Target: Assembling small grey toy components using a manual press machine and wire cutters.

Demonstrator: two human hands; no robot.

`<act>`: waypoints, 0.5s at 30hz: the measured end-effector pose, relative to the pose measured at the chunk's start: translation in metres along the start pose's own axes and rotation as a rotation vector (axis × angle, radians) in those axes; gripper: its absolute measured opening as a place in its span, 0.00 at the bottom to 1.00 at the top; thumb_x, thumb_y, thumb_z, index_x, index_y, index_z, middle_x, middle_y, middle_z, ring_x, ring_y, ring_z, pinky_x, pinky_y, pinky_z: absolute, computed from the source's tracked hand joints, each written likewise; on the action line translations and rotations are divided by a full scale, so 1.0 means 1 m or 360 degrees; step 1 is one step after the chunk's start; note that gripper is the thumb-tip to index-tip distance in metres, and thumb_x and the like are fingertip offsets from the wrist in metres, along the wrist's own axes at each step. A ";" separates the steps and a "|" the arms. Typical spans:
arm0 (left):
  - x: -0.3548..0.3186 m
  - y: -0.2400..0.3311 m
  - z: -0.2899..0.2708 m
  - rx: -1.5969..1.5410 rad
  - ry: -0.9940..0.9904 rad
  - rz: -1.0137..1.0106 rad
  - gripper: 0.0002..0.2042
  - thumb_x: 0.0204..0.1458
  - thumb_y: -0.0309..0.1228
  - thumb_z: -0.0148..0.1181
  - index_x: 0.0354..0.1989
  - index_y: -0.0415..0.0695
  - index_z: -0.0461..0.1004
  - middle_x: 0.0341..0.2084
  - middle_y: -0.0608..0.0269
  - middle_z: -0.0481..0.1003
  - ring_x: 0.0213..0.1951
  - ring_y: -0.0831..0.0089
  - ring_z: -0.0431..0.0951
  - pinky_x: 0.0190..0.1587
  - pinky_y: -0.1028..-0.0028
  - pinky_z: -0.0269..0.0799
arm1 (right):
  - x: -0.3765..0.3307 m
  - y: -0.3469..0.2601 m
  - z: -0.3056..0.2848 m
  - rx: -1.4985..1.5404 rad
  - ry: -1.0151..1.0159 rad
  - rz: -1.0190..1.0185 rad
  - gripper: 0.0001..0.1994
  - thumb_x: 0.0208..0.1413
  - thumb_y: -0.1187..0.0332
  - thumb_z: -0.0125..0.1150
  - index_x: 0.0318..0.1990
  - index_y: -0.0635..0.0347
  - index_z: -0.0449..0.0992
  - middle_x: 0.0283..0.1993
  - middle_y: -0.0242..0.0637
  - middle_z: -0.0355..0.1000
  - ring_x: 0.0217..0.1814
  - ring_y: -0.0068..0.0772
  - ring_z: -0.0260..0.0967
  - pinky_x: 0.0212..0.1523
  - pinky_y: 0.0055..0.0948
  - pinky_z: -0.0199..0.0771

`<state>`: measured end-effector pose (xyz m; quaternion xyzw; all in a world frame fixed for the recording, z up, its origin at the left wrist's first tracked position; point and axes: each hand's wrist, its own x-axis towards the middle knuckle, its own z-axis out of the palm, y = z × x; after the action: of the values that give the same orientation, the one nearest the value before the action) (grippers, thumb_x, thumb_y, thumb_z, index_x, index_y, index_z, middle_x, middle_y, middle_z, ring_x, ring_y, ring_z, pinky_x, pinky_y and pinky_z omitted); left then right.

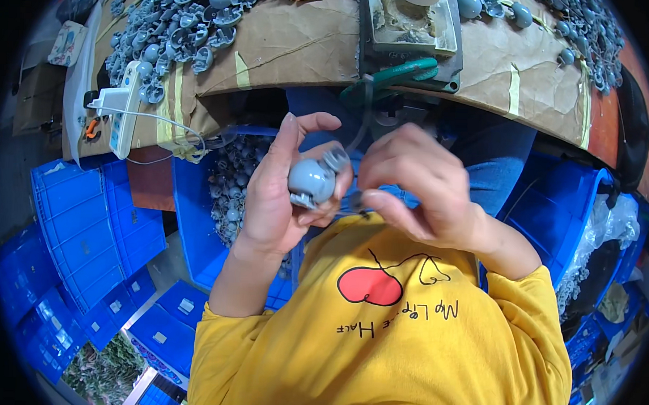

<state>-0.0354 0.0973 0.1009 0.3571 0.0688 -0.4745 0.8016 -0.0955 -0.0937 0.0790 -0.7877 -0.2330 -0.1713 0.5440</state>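
My left hand [273,193] is closed around a glossy grey plastic ball [312,178] with open cup-shaped grey pieces at its upper and lower ends. Its thumb and forefinger are raised beside the ball. Just to the right, my right hand [421,185] has its fingers curled and pinched together, blurred by motion. A small dark piece [358,201] shows at its fingertips; its kind is too blurred to make out. Both hands are over my lap, in front of the table edge.
The paper-covered table [288,45] carries heaped grey shells [180,26] and more at the far right. A tray-like fixture [412,25] and green-handled tool [399,74] are at the middle. A white power strip [125,114] hangs left. Blue bins [197,226] flank my lap.
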 end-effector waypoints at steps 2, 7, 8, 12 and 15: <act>-0.001 -0.001 0.006 0.0239 -0.0037 0.0039 0.24 0.62 0.53 0.35 0.52 0.45 0.60 0.27 0.60 0.71 0.14 0.81 0.64 0.16 0.83 0.58 | 0.010 -0.006 -0.003 -0.0105 0.0250 -0.0117 0.11 0.46 0.72 0.66 0.37 0.63 0.72 0.36 0.42 0.71 0.34 0.43 0.70 0.37 0.34 0.70; -0.006 -0.008 0.016 0.0961 0.0196 0.0492 0.23 0.58 0.40 0.53 0.55 0.43 0.55 0.34 0.61 0.72 0.36 0.79 0.72 0.37 0.81 0.68 | 0.011 -0.003 0.000 -0.0120 -0.0032 -0.0035 0.15 0.42 0.75 0.68 0.39 0.63 0.71 0.38 0.43 0.71 0.35 0.44 0.71 0.36 0.33 0.72; -0.008 -0.008 0.015 0.1124 0.0186 0.0609 0.25 0.54 0.33 0.61 0.55 0.42 0.55 0.36 0.61 0.72 0.37 0.79 0.72 0.39 0.79 0.69 | 0.008 -0.002 -0.001 -0.0047 -0.0073 0.0030 0.15 0.42 0.76 0.68 0.38 0.63 0.72 0.39 0.43 0.71 0.35 0.44 0.72 0.36 0.32 0.73; -0.012 -0.004 0.003 0.1422 0.0019 0.0778 0.27 0.38 0.22 0.73 0.47 0.39 0.66 0.41 0.60 0.71 0.44 0.72 0.72 0.48 0.75 0.68 | 0.001 0.003 0.000 0.0069 0.0117 -0.0143 0.17 0.39 0.81 0.68 0.39 0.65 0.72 0.37 0.44 0.72 0.36 0.39 0.73 0.35 0.29 0.75; -0.010 -0.009 0.003 0.1548 0.0001 0.1036 0.26 0.33 0.20 0.74 0.44 0.38 0.69 0.42 0.56 0.73 0.44 0.68 0.73 0.50 0.72 0.68 | -0.001 0.001 0.001 0.0062 0.0191 -0.0182 0.18 0.37 0.84 0.68 0.39 0.66 0.72 0.36 0.44 0.73 0.37 0.37 0.73 0.36 0.28 0.75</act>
<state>-0.0485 0.1003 0.1031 0.6868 -0.2700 -0.1809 0.6501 -0.0957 -0.0931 0.0778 -0.7507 -0.2480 -0.2445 0.5615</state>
